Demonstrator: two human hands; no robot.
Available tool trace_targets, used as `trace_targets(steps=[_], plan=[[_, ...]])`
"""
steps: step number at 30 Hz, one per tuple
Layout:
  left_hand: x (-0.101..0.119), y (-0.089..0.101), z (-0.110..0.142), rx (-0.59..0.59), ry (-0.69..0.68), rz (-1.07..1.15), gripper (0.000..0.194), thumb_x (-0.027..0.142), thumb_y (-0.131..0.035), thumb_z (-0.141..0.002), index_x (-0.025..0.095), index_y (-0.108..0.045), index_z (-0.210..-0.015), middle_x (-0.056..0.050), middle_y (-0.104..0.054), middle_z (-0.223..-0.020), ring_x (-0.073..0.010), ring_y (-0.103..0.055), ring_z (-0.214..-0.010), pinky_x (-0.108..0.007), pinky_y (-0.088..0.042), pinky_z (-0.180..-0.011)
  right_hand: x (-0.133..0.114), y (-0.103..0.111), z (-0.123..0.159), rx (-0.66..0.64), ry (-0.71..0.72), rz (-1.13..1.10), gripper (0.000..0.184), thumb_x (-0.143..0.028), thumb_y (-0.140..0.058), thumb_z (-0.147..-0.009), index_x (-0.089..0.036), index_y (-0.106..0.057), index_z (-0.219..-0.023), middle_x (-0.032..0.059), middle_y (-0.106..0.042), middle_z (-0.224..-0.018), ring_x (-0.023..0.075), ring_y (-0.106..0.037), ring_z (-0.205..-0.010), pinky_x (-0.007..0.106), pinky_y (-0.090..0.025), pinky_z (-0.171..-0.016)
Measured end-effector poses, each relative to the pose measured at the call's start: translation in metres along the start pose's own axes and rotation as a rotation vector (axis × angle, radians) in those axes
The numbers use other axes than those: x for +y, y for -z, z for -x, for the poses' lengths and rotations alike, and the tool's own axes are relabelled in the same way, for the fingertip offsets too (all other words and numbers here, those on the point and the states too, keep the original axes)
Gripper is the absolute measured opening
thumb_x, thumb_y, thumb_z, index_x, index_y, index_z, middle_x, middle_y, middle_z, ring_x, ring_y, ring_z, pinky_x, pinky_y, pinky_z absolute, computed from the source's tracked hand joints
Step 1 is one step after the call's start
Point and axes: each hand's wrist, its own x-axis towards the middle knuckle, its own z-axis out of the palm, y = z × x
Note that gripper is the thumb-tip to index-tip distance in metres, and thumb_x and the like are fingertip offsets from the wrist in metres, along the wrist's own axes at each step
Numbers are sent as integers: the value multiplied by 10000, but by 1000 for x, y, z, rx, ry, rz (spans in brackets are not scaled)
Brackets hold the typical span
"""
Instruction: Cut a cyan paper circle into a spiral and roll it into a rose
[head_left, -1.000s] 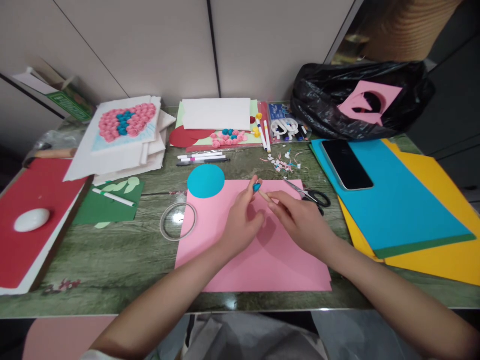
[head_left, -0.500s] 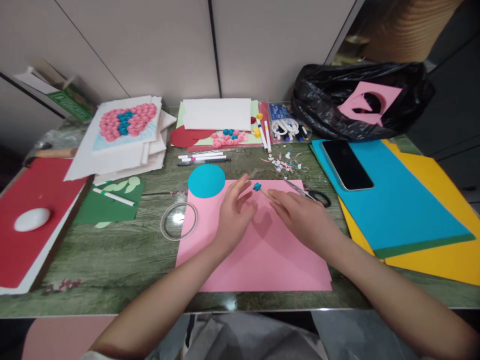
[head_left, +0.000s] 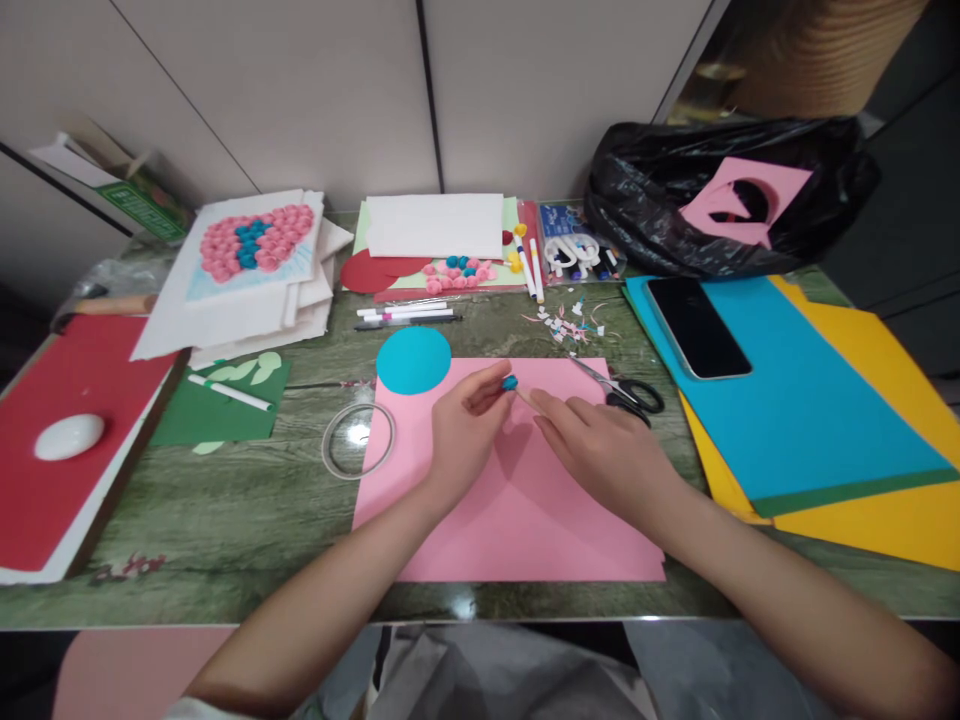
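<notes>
Flower (head_left: 510, 383) at left hand's (head_left: 466, 425) fingertips, facing right hand (head_left: 581, 440).

So the green table (head_left: 262, 520) — pink paper (head_left: 525, 530), scissors (head_left: 626, 390), tape roll (head_left: 326, 455), pens (head_left: 405, 316) and paper scraps (head_left: 566, 325) right on it.

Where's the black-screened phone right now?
In the head view, the black-screened phone lies on the right, on the blue paper, just below the black plastic bag.
</notes>
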Motion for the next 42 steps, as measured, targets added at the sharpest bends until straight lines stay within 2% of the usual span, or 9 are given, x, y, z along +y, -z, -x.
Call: trace_targets(steps=[14, 23, 25, 28, 31, 34, 38, 40, 42], plan=[[-5, 1, 2, -39, -71, -82, 249, 116, -582, -768, 172, -677, -991, -62, -706, -1030, -156, -668, -950, -303, -523, -911, -3, 2, -7, -154, -175, -385, 322, -320, -355, -952, -178, -567, -1149, 72, -737, -883, 259, -703, -701, 313, -422, -547], [-2, 6, -7, -11, 32, 112, 264, 153, -639, -751, 162, -640, -1015, -80, -704, -1028, -179, -660, -966, -346, -502, -921, 24, 14, -23, -581, -368, -1509, 282, -394, -397, -902, -167, -553, -957, 12, -655, -651, 109, -542, -391, 227, -397, -404], [-2, 9, -12, -3, 132, 229, 317, 183, -683, -724, 172, -633, -1037, -76, -708, -1028, -187, -655, -980, -357, -494, -918, 41, 10, -27, -442, -424, -1363, 290, -413, -430, -885, -166, -552, -973, 33, -667, -683, 119, -554, -421, 230, -378, -411], [-1, 14, -17, -30, 283, 337, 366, 182, -738, -670, 184, -644, -1024, -62, -718, -1002, -181, -653, -974, -348, -468, -927, 74, -5, -30, -41, -552, -593, 258, -379, -489, -858, -158, -610, -914, 80, -668, -732, 195, -622, -637, 280, -427, -558], [3, 15, -16, -59, 432, 430, 360, 154, -743, -655, 171, -650, -1003, -68, -725, -971, -168, -664, -928, -347, -453, -928, 106, -28, -27, -53, -573, -119, 260, -300, -487, -850, -109, -637, -940, 179, -653, -914, 297, -633, -793, 373, -455, -651], [5, 12, -12, -107, 511, 488, 340, 125, -726, -670, 147, -645, -1000, -89, -723, -980, -164, -672, -906, -338, -457, -919, 120, -40, -24, -99, -592, -6, 301, -288, -467, -862, -71, -632, -990, 209, -639, -922, 323, -625, -815, 412, -472, -671], [5, 8, -7, -112, 543, 508, 299, 101, -724, -665, 123, -647, -952, -84, -729, -898, -153, -680, -838, -327, -477, -888, 96, -29, -27, 114, -508, -184, 361, -335, -510, -861, -80, -602, -1099, 204, -625, -1018, 340, -573, -1008, 474, -464, -839], [3, 5, -5, -100, 536, 516, 288, 98, -740, -641, 125, -652, -914, -71, -729, -870, -150, -677, -836, -322, -480, -880, 71, -20, -30, 126, -450, -624, 383, -368, -551, -844, -157, -581, -1162, 132, -641, -1046, 250, -615, -947, 411, -494, -848], [1, 3, -3, -121, 509, 507, 299, 110, -755, -621, 136, -656, -903, -55, -728, -859, -144, -673, -795, -314, -490, -836, 45, -15, -32, -34, -388, -1125, 420, -374, -571, -824, -203, -546, -1207, 104, -636, -1116, 211, -624, -992, 379, -507, -873]])
